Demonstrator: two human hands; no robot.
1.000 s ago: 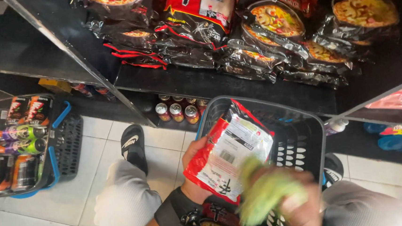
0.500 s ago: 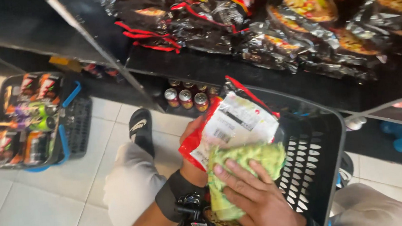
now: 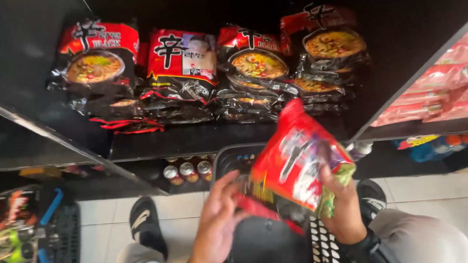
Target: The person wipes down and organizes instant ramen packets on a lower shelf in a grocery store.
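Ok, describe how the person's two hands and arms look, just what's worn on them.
Both hands are bare: no gloves or rings show. The left hand ends in a dark cuff or sleeve edge at the wrist. The right hand has a black band or strap around its wrist. No markings can be made out.

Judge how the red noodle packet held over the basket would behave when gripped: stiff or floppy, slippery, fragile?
The red noodle packet looks glossy, so probably a bit slippery. Its film creases where the right hand pinches it, so likely crinkly and soft at the edges. It seems light, since one hand lifts it; contents may crack.
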